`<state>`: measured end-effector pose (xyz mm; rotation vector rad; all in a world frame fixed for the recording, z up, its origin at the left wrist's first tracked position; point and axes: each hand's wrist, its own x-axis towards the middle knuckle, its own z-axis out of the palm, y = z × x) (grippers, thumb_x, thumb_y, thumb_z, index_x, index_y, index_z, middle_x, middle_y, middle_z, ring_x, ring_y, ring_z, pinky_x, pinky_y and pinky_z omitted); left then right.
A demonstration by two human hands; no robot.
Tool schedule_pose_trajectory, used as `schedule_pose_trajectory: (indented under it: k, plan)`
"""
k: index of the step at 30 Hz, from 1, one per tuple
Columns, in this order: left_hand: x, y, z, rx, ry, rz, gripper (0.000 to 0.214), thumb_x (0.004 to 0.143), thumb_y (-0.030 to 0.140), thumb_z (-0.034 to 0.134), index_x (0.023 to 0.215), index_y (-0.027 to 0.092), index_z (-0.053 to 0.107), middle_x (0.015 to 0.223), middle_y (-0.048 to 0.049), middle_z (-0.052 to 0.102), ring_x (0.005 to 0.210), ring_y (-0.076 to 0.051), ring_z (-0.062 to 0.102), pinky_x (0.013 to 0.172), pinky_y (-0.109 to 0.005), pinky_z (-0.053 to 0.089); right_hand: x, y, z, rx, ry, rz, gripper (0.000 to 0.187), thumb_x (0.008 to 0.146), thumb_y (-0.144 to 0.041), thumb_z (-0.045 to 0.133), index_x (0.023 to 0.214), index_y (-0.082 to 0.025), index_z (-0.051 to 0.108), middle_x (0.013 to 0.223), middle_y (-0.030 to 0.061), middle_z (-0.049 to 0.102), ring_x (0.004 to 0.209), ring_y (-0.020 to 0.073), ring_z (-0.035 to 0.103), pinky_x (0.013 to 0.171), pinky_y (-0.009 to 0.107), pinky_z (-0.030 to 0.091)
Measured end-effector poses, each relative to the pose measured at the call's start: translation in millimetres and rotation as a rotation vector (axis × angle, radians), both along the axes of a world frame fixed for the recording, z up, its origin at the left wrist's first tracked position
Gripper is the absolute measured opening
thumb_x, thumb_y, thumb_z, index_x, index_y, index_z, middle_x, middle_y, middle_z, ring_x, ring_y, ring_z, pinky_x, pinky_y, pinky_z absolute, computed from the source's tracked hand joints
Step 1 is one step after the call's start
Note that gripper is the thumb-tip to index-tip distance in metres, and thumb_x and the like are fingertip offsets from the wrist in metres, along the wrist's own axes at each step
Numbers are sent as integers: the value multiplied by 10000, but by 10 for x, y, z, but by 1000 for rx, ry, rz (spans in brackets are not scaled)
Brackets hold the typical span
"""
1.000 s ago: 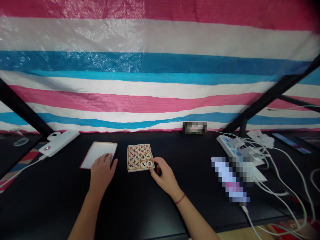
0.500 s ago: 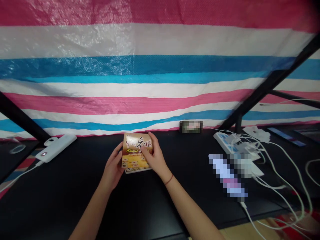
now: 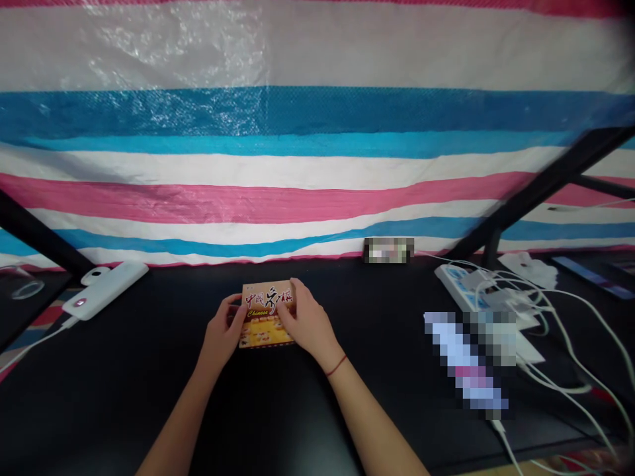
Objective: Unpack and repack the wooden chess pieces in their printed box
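A small square Chinese chess box (image 3: 265,320) with an orange and yellow printed lid lies on the black table (image 3: 124,383). My left hand (image 3: 223,334) grips its left edge, fingers curled round the side. My right hand (image 3: 305,322) lies over the lid's right part, fingers pressed down on it. The chess pieces inside are hidden by the lid.
A white power bank (image 3: 104,289) with a cable lies at the left. A power strip (image 3: 469,291) with several white plugs and cables spreads over the right side. A striped pink, blue and white tarp (image 3: 297,152) hangs behind the table. Black frame bars (image 3: 536,188) slant at both sides.
One second ago the box stood uncovered with the lid lying to its left under my left hand. The lid now covers the box and both hands hold it down flat.
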<state>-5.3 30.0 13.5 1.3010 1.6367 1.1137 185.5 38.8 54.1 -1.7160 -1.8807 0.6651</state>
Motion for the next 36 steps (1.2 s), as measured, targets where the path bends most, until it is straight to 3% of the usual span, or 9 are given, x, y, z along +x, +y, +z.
schedule_pose_trajectory:
  k: [8, 16, 24, 30, 36]
  plan:
    - [5, 3, -47, -30, 13, 19, 505, 788, 544, 558, 1147, 193, 612, 946, -59, 688, 791, -214, 689, 655, -294, 565, -21, -4, -37, -42, -202, -5, 581, 901, -425, 423, 1423, -170, 403, 1358, 161, 522, 908, 280, 672, 781, 392, 505]
    - [14, 0, -44, -3, 172, -26, 532, 805, 549, 516, 1173, 181, 629, 1002, -75, 681, 754, -204, 670, 675, -324, 555, -22, 5, 3, -59, -232, -19, 595, 898, -435, 428, 1439, -191, 389, 1371, 176, 494, 914, 290, 669, 761, 405, 502]
    - [-34, 18, -129, 116, 278, -74, 486, 855, 463, 455, 1235, 199, 604, 1111, -70, 664, 1023, -232, 633, 878, -357, 511, 38, 87, -38, -57, -160, -17, 596, 887, -430, 457, 1432, -195, 402, 1333, 144, 545, 998, 284, 643, 820, 384, 484]
    - [-28, 9, -119, 96, 261, -94, 457, 832, 412, 473, 1214, 187, 589, 1161, -89, 630, 697, -154, 641, 665, -316, 554, 105, 101, -49, -81, -75, 32, 523, 857, -442, 536, 1325, -210, 516, 1236, 108, 620, 1055, 274, 619, 865, 362, 464]
    - [-40, -86, -59, 145, 423, -167, 398, 860, 460, 468, 1117, 212, 644, 1137, -70, 620, 674, -138, 620, 676, -305, 551, 262, 15, -92, -95, -39, 165, 591, 826, -425, 598, 1355, -182, 496, 1212, 132, 598, 1055, 268, 613, 878, 338, 456]
